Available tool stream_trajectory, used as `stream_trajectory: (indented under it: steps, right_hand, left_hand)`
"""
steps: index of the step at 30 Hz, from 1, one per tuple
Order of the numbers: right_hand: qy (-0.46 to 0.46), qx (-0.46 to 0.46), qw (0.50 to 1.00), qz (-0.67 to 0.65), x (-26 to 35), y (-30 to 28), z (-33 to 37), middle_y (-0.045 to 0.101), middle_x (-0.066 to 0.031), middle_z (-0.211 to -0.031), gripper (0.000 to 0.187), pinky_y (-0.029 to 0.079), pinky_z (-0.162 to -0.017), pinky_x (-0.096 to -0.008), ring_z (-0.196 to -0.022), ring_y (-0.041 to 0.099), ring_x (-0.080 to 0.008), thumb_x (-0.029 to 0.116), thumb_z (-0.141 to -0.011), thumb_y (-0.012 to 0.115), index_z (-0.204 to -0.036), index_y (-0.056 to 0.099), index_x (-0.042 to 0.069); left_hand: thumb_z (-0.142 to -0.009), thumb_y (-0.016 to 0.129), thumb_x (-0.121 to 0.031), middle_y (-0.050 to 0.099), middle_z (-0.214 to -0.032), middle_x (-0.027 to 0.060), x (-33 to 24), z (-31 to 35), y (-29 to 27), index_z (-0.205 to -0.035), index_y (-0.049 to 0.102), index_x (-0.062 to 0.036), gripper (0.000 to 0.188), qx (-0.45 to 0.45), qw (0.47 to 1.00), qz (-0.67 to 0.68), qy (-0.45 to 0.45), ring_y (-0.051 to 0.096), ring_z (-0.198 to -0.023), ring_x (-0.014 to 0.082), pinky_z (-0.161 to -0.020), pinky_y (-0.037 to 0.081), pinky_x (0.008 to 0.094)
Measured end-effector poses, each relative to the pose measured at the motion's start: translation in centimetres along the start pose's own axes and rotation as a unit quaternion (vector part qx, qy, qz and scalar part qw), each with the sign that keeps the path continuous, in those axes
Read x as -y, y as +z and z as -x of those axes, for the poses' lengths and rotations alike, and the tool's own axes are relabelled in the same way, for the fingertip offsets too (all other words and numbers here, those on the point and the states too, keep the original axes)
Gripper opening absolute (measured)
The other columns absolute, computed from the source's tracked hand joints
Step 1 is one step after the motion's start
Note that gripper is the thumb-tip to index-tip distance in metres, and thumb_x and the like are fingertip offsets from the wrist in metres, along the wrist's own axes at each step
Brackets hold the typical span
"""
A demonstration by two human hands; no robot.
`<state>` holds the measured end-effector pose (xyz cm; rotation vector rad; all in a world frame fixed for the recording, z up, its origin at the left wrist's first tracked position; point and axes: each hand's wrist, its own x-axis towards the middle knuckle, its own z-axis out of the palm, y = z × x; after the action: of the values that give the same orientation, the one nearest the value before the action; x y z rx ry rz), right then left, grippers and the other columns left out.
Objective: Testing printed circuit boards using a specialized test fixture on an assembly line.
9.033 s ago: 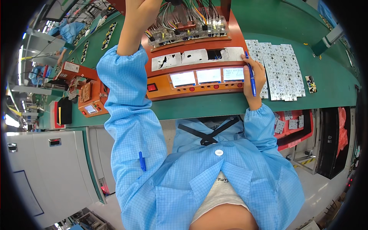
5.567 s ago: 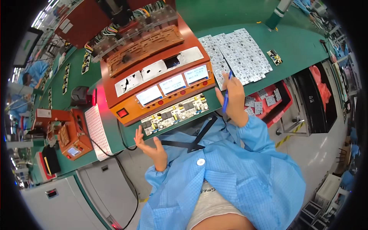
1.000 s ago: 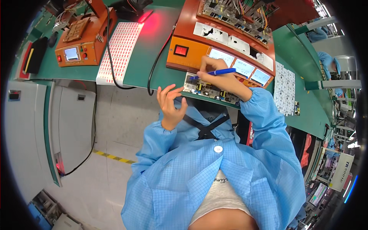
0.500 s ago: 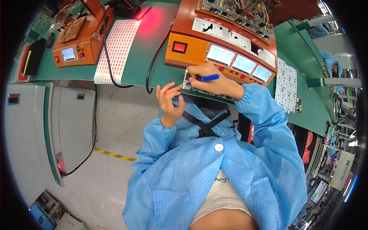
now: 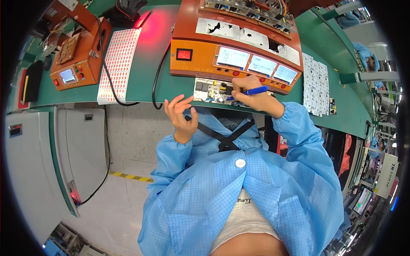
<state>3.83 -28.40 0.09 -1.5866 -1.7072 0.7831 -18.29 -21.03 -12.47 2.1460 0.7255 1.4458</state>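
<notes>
A blue pen (image 5: 256, 90) is gripped in my right hand (image 5: 255, 98), its tip pointing down at a circuit board. The circuit board (image 5: 204, 94) lies near the front edge of the green bench, with white, black and blue parts on it. My right hand covers some of its right half. Just off the board's left end, my left hand (image 5: 183, 117) is raised at the bench edge, palm up with loosely curled fingers apart and nothing in them.
Behind the board stands an orange test box (image 5: 194, 64) with three small screens. A sheet of red-and-white labels (image 5: 117, 64), a black cable (image 5: 103, 64) and a smaller orange device (image 5: 77, 74) lie to the left. A patterned white panel (image 5: 316, 85) lies right on the green bench (image 5: 350, 104).
My right hand with the pen has moved right along the board, uncovering its left part. The view has shifted slightly. My left hand stays open near the edge.
</notes>
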Motion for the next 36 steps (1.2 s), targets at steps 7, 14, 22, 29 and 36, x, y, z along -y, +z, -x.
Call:
stream_trajectory:
  steps: [7, 14, 22, 29, 36]
  right_hand:
    - [-0.024, -0.015, 1.0, 0.008, -0.3, -0.4, 1.0, 0.045, -0.0091, -0.055, 0.024, 0.035, -0.048, -0.0324, -0.049, 0.044, -0.0178, 0.011, -0.079, 0.058, -0.063, 0.043, 0.0]
    - [0.035, -0.125, 0.99, -0.059, -1.8, -2.8, 5.5, 0.049, -0.0076, -0.056, 0.021, 0.038, -0.051, -0.0297, -0.051, 0.049, -0.0165, 0.011, -0.077, 0.058, -0.063, 0.047, -0.001]
    - [0.028, -0.085, 0.996, 0.017, -2.1, -3.4, 5.9, 0.043, -0.0114, -0.056, 0.024, 0.036, -0.048, -0.034, -0.048, 0.046, -0.0216, 0.009, -0.075, 0.058, -0.061, 0.041, 0.0]
    - [-0.006, -0.228, 0.972, -0.062, -3.0, -3.1, 8.1, 0.054, -0.0084, -0.059, 0.02, 0.039, -0.047, -0.0292, -0.048, 0.051, -0.016, 0.007, -0.076, 0.061, -0.063, 0.048, 0.001]
    - [-0.023, -0.46, 0.864, -0.206, -3.8, -2.6, 12.0, 0.053, -0.0072, -0.058, 0.025, 0.035, -0.042, -0.0254, -0.051, 0.049, -0.0121, 0.012, -0.084, 0.059, -0.066, 0.044, 0.004]
  left_hand:
    - [-0.078, 0.06, -0.007, 0.069, -0.1, 0.0074, -1.1, -0.3, -0.5, -0.095, 0.049, -0.0088, 0.021, 0.008, 1.0, -0.016, -0.013, 0.055, -0.11, 0.0283, -0.109, 0.02, 0.0509]
    - [-0.069, 0.072, -0.01, 0.056, -0.124, 0.0121, -2.5, -6.1, -3.1, -0.114, 0.057, -0.0023, 0.048, 0.165, 0.986, -0.011, 0.023, 0.052, -0.113, 0.0324, -0.1, 0.037, 0.044]
    - [-0.064, 0.08, -0.016, 0.054, -0.125, 0.0113, -1.8, -10.7, -3.2, -0.122, 0.055, -0.0034, 0.064, 0.328, 0.94, -0.044, 0.086, 0.051, -0.113, 0.0315, -0.096, 0.04, 0.0409]
    - [-0.062, 0.082, -0.016, 0.051, -0.127, 0.0126, -1.2, -9.7, -3.6, -0.116, 0.056, -0.004, 0.061, 0.376, 0.925, -0.014, 0.06, 0.046, -0.117, 0.0336, -0.1, 0.038, 0.0409]
    - [-0.062, 0.082, -0.018, 0.063, -0.108, 0.0101, -2.6, -9.2, -5.6, -0.107, 0.059, -0.0036, 0.052, 0.33, 0.929, 0.013, 0.169, 0.06, -0.099, 0.0309, -0.084, 0.051, 0.0391]
